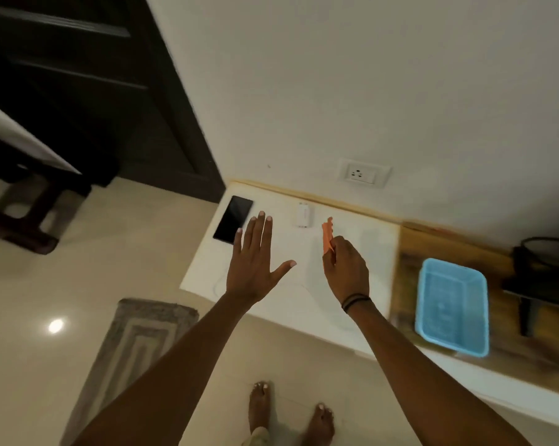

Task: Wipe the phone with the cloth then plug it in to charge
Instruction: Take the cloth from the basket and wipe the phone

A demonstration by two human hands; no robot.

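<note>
Closest in, the right hand pinches a thin orange cloth in curled fingers, its crinkled edge sticking up above the smooth white table; the left hand hovers flat, fingers straight and spread, holding nothing; just beyond its fingertips the phone, a glossy black slab, lies at the table's far left corner; a small boxy white charger rests near the wall, below a rectangular socket; a blue plastic mesh basket stands on wood further right.
</note>
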